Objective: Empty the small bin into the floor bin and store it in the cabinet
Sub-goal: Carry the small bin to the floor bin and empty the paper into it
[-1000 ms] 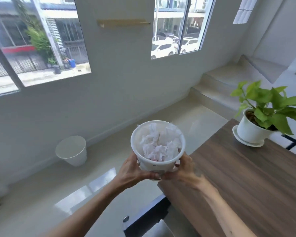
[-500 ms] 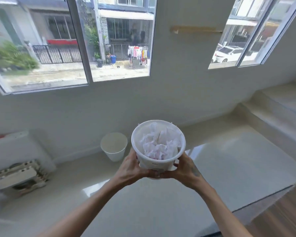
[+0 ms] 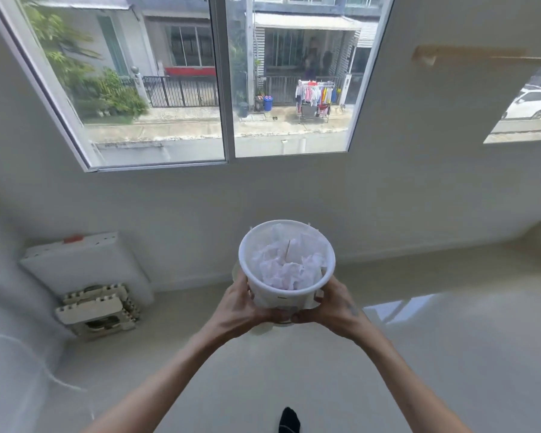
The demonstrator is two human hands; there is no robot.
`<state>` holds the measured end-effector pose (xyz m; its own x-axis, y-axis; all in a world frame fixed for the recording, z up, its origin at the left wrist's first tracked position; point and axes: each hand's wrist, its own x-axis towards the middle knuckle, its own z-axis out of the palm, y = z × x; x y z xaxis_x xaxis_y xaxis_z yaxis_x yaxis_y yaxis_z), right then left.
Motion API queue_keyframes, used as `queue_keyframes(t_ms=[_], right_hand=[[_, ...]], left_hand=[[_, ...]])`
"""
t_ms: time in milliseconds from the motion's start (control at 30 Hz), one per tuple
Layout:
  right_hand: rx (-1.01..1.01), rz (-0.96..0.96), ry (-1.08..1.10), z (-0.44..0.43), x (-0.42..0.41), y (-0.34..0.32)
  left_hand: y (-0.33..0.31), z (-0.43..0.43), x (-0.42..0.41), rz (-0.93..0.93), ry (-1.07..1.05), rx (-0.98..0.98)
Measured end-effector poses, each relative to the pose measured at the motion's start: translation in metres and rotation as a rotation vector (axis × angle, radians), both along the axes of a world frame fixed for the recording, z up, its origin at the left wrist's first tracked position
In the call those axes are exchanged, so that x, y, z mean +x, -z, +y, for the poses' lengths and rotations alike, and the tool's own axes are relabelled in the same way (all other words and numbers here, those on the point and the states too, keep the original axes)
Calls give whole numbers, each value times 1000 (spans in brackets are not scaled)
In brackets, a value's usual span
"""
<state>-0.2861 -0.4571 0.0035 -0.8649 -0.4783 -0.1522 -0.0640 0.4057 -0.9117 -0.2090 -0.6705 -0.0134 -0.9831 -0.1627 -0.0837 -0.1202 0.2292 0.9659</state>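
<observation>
white small bin (image 3: 286, 270), upright at the centre of the frame, is full of crumpled tissue (image 3: 286, 267), so nothing is emptied yet. left hand (image 3: 242, 306) and right hand (image 3: 333, 307) clasp its base. floor bin and cabinet aren't in view.

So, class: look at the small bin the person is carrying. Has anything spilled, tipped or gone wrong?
Nothing stands out. The small bin is upright between the left hand and right hand, and the crumpled paper sits inside its rim. No scraps show on the floor.
</observation>
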Motion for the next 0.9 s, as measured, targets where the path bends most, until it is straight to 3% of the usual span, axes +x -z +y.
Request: queue_keyframes(t_ms=[367, 900], right_hand=[[87, -88, -138, -63, -150, 33], [208, -205, -55, -169, -223, 100]], left_hand=[[29, -46, -118, -88, -150, -2], [90, -157, -207, -223, -47, -79]])
